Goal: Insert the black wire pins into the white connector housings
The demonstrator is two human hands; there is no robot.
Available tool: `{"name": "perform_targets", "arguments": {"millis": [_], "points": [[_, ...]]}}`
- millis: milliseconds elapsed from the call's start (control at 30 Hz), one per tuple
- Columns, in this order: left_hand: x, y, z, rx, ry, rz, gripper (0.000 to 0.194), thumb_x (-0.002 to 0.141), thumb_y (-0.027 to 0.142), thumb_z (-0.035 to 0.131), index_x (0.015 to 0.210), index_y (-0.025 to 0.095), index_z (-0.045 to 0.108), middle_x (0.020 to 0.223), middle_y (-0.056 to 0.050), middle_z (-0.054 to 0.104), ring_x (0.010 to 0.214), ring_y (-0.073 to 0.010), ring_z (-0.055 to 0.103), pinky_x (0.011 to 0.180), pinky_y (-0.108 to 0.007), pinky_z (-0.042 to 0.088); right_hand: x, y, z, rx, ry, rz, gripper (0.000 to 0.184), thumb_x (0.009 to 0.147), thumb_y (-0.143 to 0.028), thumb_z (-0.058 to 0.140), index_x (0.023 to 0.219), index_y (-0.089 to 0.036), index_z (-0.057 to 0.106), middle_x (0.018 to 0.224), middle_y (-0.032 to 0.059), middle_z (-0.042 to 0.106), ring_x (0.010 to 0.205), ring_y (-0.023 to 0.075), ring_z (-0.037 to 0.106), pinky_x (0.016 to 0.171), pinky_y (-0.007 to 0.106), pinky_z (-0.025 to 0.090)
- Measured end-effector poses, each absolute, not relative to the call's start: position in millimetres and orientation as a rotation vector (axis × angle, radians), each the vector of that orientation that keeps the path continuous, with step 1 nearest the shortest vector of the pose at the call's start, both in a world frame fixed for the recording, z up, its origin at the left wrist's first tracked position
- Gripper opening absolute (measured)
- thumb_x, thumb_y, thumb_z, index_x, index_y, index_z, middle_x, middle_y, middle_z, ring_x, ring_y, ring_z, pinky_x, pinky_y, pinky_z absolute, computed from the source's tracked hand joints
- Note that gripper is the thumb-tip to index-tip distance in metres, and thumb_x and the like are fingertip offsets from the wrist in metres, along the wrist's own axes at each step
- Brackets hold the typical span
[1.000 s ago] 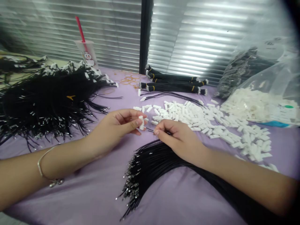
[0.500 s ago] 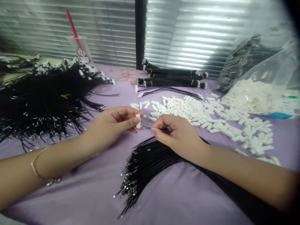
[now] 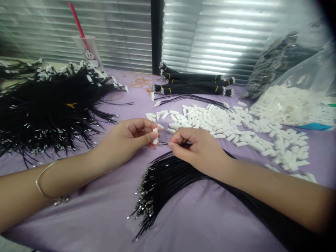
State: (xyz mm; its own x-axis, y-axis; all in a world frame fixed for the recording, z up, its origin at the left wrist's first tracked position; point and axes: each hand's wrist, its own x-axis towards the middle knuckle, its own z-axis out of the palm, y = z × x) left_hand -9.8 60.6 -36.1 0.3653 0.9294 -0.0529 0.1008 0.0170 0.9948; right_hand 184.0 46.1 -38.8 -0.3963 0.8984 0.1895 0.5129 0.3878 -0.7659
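Between thumb and fingers, my left hand pinches a small white plastic connector housing, held upright. My right hand is closed on a thin black wire, whose tip points at the lower part of the housing. Whether that tip sits inside the housing or just touches it, I cannot tell. Beneath my right hand spreads a thick bundle of black wires with shiny metal terminals at its left end. Behind both hands lies a loose pile of white housings.
A heap of black wires with white ends covers the left side. Banded wire bundles lie by the window blinds. Clear bags stand at the back right, and a cup with a red straw at the back left. Purple cloth covers the table.
Both hands stay almost in place, with the white housing and the wire still held close together. The camera view has shifted slightly.
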Motion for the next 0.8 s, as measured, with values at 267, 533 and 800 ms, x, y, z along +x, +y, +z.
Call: {"name": "perform_targets", "arguments": {"millis": [267, 533, 800], "points": [[-8.7, 61.4, -35.1, 1.365, 1.008, 0.835, 0.013, 0.077, 0.025, 0.067, 0.087, 0.018, 0.065, 0.072, 0.001, 0.064, 0.063, -0.0088, 0.059, 0.063, -0.018, 0.051, 185.3, 45.9, -40.2, -1.213, -2.041, 0.749, 0.007, 0.073, -0.015, 0.055, 0.066, -0.017, 0.057, 0.059, -0.0046, 0.057, 0.053, 0.0061, 0.048, 0.049, 0.019, 0.037], [-6.7, 59.6, -35.2, 1.373, 1.047, 0.822, 0.013, 0.076, 0.025, 0.067, 0.086, 0.017, 0.064, 0.074, 0.001, 0.063, 0.064, -0.0096, 0.059, 0.064, -0.019, 0.051, 185.0, 44.7, -40.8, -1.233, -2.048, 0.826, 0.007, 0.074, -0.018, 0.055, 0.067, -0.017, 0.059, 0.060, -0.0048, 0.058, 0.053, 0.0063, 0.049, 0.049, 0.019, 0.037], [-7.2, 59.4, -34.9, 1.422, 1.041, 0.805, 0.013, 0.079, 0.024, 0.064, 0.088, 0.015, 0.061, 0.073, 0.001, 0.063, 0.065, -0.0083, 0.060, 0.065, -0.017, 0.050, 184.0, 47.7, -41.1, -1.259, -2.068, 0.898, 0.011, 0.076, -0.018, 0.053, 0.066, -0.017, 0.058, 0.055, -0.0067, 0.052, 0.050, 0.0040, 0.044, 0.047, 0.016, 0.034]]}}
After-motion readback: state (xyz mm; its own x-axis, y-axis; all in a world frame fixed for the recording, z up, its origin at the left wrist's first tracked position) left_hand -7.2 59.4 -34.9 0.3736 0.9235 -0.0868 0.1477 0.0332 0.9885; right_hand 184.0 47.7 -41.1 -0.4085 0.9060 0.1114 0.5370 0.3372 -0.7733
